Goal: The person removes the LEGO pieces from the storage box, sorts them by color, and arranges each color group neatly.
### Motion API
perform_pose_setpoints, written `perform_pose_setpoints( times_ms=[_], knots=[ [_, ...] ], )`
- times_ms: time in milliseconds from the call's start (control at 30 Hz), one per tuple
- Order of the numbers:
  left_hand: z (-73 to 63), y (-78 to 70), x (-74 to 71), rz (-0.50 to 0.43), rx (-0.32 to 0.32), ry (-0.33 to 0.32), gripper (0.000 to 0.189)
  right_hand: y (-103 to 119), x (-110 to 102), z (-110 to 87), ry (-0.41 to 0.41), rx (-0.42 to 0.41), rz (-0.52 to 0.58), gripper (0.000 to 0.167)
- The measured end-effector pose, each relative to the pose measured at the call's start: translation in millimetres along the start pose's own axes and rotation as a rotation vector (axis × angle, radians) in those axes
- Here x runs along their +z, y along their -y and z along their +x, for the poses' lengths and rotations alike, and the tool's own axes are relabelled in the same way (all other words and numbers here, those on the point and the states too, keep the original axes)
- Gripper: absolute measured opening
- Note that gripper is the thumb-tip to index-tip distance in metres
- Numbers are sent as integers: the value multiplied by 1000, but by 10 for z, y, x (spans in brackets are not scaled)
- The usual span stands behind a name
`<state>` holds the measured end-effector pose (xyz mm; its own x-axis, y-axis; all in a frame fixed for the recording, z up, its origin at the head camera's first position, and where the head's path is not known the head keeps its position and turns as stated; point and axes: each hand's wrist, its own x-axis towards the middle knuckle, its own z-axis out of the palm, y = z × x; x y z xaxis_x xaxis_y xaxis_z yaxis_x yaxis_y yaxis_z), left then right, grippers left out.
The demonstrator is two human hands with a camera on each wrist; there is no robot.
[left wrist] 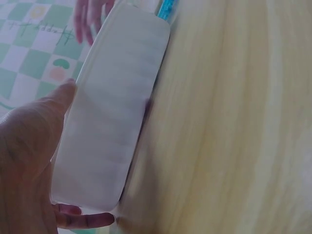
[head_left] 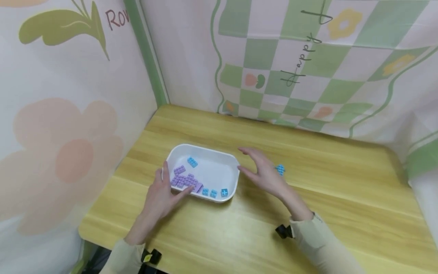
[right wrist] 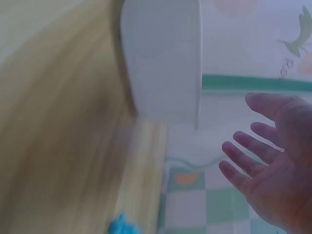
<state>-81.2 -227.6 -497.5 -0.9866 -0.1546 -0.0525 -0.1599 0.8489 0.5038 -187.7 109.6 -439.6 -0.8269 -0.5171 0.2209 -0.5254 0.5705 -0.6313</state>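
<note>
White tray (head_left: 217, 171) stands upright on the wood-grain table (head_left: 236, 236), in front of the person and left of the table's middle. Left hand (head_left: 161, 198) grips the tray at its left end; the thumb lies at the near rim and the other fingers reach about the end wall, as the left wrist view also shows. Right hand (head_left: 265, 173) is beside the tray's right end, fingers parted and loosely bent, holding nothing; the right wrist view shows a gap between thumb and tray. Inside the tray, purple bricks (head_left: 184, 180) lie grouped toward the near left corner, some too close together to count. A longer blue brick (head_left: 192, 162) lies near the far left part of the floor, apart from that group. Three small blue bricks (head_left: 213, 193) are spaced along the near side, right of the purple ones. Outside the tray, a blue piece (head_left: 280, 169) is on the table just beyond the right hand; its exact make-up cannot be told. Pale sleeves (head_left: 318, 239) cover both forearms. A green-checked curtain (head_left: 263, 53) hangs behind the table
</note>
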Motion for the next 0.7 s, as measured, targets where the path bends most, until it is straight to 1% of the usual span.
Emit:
perform_pose_setpoints(
  times_ms=[133, 267, 333, 467, 533, 600, 700],
  knots=[
    [11, -22, -6, 3, 4, 2, 137, 99, 82, 199, 43, -23, 1, 59],
    [12, -42, -26, 6, 4, 4, 136, 165, 196, 351, 78, -67, 62, 52],
    [12, -51, -36, 7, 4, 5, 135, 202, 259, 427, 107, -68, 105, 48],
    [13, -61, -49, 9, 9, -1, 135, 271, 413, 598, 186, -42, 154, 44],
    [10, -62, -50, 11, 11, -5, 134, 296, 508, 688, 233, -34, 157, 43],
    [2, -60, -47, 10, 11, -7, 134, 314, 609, 768, 281, -41, 142, 44],
    [-13, -52, -33, 8, 11, -8, 134, 318, 758, 861, 340, -46, 150, 45]
  ],
)
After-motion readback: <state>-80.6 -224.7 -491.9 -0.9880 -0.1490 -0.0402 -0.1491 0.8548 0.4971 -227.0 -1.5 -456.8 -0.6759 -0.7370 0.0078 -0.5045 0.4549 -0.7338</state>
